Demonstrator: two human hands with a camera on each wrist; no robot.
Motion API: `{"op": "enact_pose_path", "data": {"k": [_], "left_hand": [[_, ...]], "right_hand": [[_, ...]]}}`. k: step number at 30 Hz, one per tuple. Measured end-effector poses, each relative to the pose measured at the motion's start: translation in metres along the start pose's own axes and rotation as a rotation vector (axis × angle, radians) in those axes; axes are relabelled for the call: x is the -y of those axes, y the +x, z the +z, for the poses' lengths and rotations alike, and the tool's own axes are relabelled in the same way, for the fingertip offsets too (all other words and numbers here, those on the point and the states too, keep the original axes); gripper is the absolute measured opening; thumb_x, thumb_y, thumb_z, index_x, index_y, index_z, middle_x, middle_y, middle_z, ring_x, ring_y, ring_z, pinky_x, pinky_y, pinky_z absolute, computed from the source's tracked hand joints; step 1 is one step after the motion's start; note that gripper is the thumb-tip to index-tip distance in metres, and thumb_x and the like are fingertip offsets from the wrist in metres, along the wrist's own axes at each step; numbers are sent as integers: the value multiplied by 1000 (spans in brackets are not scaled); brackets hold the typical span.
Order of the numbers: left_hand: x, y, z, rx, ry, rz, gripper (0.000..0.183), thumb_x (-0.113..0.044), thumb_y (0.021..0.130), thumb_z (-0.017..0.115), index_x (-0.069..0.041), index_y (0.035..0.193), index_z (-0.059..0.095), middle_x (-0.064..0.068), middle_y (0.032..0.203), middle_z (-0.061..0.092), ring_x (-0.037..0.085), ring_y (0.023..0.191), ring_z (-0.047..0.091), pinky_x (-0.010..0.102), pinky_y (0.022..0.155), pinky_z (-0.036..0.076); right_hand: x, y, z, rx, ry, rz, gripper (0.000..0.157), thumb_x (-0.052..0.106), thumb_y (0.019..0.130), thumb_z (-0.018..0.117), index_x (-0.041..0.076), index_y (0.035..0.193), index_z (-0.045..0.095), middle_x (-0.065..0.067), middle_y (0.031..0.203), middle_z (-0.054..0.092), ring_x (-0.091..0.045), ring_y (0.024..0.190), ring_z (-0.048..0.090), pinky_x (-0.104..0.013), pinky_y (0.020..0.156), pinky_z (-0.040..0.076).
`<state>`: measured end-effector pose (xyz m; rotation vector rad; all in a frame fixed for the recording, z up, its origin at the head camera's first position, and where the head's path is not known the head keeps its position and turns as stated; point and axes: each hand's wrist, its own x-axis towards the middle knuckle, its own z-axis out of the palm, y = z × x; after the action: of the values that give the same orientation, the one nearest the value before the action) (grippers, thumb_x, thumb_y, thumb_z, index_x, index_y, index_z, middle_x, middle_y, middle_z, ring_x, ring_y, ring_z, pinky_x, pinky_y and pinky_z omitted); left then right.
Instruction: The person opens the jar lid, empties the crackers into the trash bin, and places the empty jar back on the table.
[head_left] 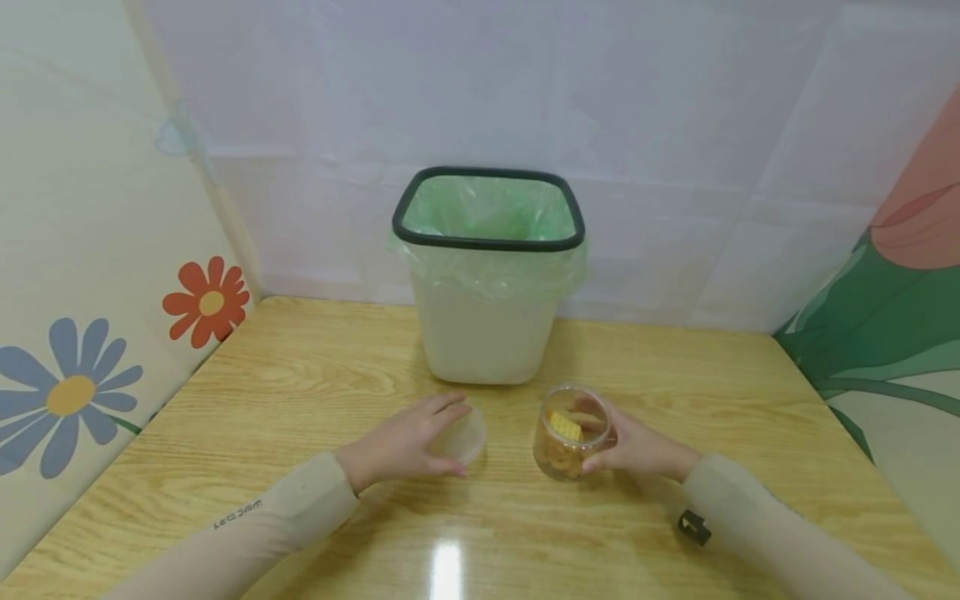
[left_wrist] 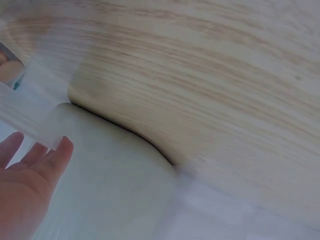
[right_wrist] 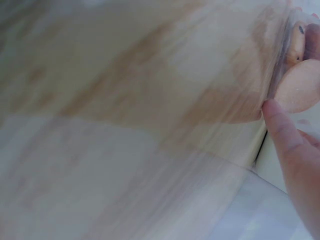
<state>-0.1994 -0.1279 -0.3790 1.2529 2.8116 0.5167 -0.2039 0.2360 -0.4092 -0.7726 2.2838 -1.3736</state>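
A clear jar (head_left: pixel 551 462) of yellow and orange-brown snack pieces (head_left: pixel 564 427) stands uncovered on the wooden table. My right hand (head_left: pixel 645 446) grips it from the right, thumb on the near side and fingers round the back. To the left of the jar is a round translucent lid (head_left: pixel 470 435). Its edge lies between the thumb and fingers of my left hand (head_left: pixel 405 440). In the left wrist view the fingertips meet the rim of the lid (left_wrist: pixel 30 112). The right wrist view catches one finger against the jar's side, with snacks (right_wrist: pixel 299 87) behind the wall.
Behind both hands stands a white bin (head_left: pixel 483 333) with a black rim and a green bag liner (head_left: pixel 487 279). A small black clip-like object (head_left: pixel 693 527) is by the right sleeve. White sheeting backs the table (head_left: pixel 315 358), with flower-painted panels at the sides.
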Motion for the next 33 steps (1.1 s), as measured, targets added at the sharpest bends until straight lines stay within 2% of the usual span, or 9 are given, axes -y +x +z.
{"op": "enact_pose_path", "data": {"k": [5,14,25,33], "left_hand": [[3,-1,1,31,10,-9,82,-45,85,76,3,144,47,27,149,44,44,133,50,55,107,46],[8,-2,4,45,38,0,82,-46,85,76,3,143,47,27,150,44,45,133,50,56,108,45],[10,-3,6,29,72,14,83,-47,81,78,4,140,50,29,146,47,46,130,53,56,106,47],[11,-3,8,56,88,7,83,-48,82,78,3,141,50,29,147,47,46,131,51,56,106,47]], "right_hand": [[1,1,1,-5,-13,3,101,11,84,79,-10,154,9,-38,154,25,-60,132,40,-65,106,42],[1,1,0,-8,1,9,102,10,84,79,-9,154,7,-38,155,21,-60,132,41,-66,106,41],[3,0,0,-18,-27,24,102,11,83,80,-10,153,9,-38,155,22,-58,132,42,-63,106,43],[4,-1,1,-11,-21,20,102,11,84,79,-10,154,8,-39,154,21,-59,132,41,-64,106,43]]}}
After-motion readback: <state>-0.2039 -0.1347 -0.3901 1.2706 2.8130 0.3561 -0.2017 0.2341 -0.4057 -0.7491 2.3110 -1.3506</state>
